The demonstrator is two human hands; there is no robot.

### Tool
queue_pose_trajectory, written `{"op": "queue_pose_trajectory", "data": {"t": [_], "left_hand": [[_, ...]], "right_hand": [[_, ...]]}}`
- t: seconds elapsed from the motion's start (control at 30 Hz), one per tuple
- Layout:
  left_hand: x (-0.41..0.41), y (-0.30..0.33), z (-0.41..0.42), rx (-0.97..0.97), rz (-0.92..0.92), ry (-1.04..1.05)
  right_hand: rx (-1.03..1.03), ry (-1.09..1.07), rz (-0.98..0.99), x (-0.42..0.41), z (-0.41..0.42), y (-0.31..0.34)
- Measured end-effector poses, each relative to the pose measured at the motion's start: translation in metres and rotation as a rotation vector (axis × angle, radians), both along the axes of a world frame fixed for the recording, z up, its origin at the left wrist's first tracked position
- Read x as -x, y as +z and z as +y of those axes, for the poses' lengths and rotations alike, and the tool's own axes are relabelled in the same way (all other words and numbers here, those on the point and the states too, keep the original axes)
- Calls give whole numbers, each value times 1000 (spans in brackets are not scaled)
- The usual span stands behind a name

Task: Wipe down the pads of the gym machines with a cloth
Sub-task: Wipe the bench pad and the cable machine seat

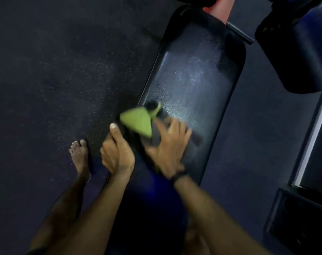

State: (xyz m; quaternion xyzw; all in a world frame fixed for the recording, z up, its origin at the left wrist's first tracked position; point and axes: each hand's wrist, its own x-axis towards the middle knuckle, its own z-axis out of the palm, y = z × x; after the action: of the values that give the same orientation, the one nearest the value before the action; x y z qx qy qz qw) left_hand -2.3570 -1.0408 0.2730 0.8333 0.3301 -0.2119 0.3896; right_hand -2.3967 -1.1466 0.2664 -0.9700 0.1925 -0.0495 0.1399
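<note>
Cloth [138, 124] on bench pad [191, 78], bare foot [79, 155] beside

Right hand [167, 144] smeared by motion blur, fingers [176, 126] running together, grip on the cloth [138, 123] impossible to read. Cloth blurred as well, green part and dark part bleeding into each other (edges lost). Under both hands, near end of the bench pad [191, 78] swallowed in shadow. Left hand [116, 153] sharper, fingertips tucked out of sight beneath the cloth.
</note>
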Motion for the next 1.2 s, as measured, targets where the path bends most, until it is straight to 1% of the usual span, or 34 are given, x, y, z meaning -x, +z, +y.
{"op": "queue_pose_trajectory", "data": {"t": [0.07,0.1,0.17,0.2,0.27,0.33,0.4,0.47,0.53,0.6,0.73,0.77,0.8,0.83,0.9,0.97,1.03,1.1,1.17,1.2], "left_hand": [[-7,-6,5,14,-32,-39],[-9,-11,7,20,-51,-69],[-13,-20,13,-4,-80,-113],[-15,-21,15,-18,-92,-139],[-16,-13,22,-28,-104,-216],[-15,-2,30,-74,-64,-316],[-14,-3,49,-89,-70,-374],[-8,-20,77,-136,-106,-434],[-3,-35,98,-217,-87,-515],[-1,-38,108,-258,-82,-559],[-4,-39,114,-309,-136,-653],[-4,-41,117,-316,-146,-652],[-4,-42,119,-311,-147,-639],[-5,-41,120,-300,-148,-613],[-11,-37,119,-282,-169,-517],[-20,-32,120,-259,-208,-412],[-31,-25,122,-236,-261,-383],[-42,-23,122,-210,-316,-412],[-51,-24,119,-197,-335,-424],[-54,-26,116,-190,-343,-429]], "right_hand": [[60,-7,-77,-69,-33,-6],[102,-52,-109,-98,-48,-7],[164,-146,-151,-134,-70,-8],[164,-170,-157,-137,-73,-6],[110,-135,-120,-108,-53,-2],[37,-1,-11,-45,-8,6],[-21,167,111,22,39,14],[-33,255,145,49,62,16],[-10,331,130,21,49,9],[104,316,112,-34,26,2],[366,-36,79,-167,-19,-9],[400,-82,112,-179,-17,-9],[422,-72,149,-178,-9,-9],[427,-5,196,-166,4,-6],[357,209,273,-112,45,3],[178,424,396,-41,95,13],[74,578,495,-2,126,18],[67,651,464,-11,121,12],[204,632,428,-50,90,8],[293,566,392,-78,68,2]]}}
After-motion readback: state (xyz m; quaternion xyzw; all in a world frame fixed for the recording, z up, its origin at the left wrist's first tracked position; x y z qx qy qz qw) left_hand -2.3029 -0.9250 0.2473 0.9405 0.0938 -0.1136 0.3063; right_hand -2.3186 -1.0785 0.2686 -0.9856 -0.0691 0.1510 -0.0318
